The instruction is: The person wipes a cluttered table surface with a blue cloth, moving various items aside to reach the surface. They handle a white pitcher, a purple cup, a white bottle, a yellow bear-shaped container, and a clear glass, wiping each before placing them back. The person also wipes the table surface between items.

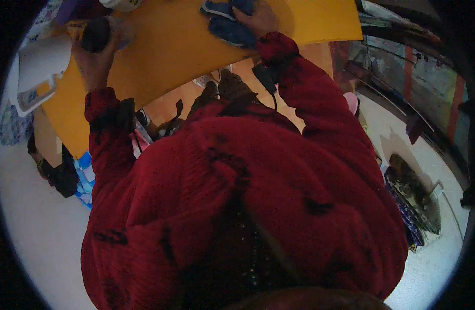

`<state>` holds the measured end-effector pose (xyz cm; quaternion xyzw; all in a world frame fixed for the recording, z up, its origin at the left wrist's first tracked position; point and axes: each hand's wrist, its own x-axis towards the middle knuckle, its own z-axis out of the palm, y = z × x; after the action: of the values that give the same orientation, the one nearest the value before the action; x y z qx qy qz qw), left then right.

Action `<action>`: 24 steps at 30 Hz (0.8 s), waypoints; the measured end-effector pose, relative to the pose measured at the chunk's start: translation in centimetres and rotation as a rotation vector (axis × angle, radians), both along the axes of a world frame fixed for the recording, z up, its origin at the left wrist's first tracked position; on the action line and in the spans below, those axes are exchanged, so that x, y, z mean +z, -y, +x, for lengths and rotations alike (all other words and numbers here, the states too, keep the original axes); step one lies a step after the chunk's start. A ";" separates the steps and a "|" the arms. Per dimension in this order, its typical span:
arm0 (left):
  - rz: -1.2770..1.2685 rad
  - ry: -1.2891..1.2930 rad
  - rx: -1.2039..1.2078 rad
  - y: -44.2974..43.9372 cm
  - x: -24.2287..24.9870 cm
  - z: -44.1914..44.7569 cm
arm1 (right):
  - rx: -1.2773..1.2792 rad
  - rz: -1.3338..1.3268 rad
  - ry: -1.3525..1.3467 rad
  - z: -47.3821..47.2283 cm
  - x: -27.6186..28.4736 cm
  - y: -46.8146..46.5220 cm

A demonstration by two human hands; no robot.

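Observation:
At the upper left, my left hand (95, 58) is closed around a dark, round-ended object (96, 35), perhaps a cup or jar; its kind is unclear. A blurred, see-through shape lies just right of it. My right hand (257, 17) is at the top, its fingers on dark blue items with pale edging, which look like slippers or shoes (231, 31). Whether it grips one or only rests on it, I cannot tell. Both hands are over an orange-yellow table (171, 50). A white container (121, 3) is cut off by the top edge of the view.
A white plastic tray or lid with a handle (44, 69) sits at the table's left edge. Blue-and-white patterned cloth (84, 178) hangs below it. Patterned bags or fabric (411, 205) lie on the floor at right, near a dark-framed glass unit (427, 81).

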<state>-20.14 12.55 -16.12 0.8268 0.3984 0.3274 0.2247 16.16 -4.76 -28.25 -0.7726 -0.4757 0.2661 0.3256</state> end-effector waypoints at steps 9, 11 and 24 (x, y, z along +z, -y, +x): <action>-0.057 -0.029 0.430 4.0 -0.5 -2.1 | -0.054 0.278 -0.205 -1.7 2.3 -1.0; -0.219 0.079 0.468 5.6 -1.3 -2.2 | 0.156 0.237 -0.359 -1.0 3.9 -1.4; 0.021 -0.116 -0.076 14.3 -4.5 17.8 | -0.078 0.172 -1.546 6.3 1.6 1.8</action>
<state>-2.31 -1.76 -20.61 0.8613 0.3754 0.2743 0.2048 22.41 -6.55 -26.66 -0.3560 -0.1050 0.6798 0.6326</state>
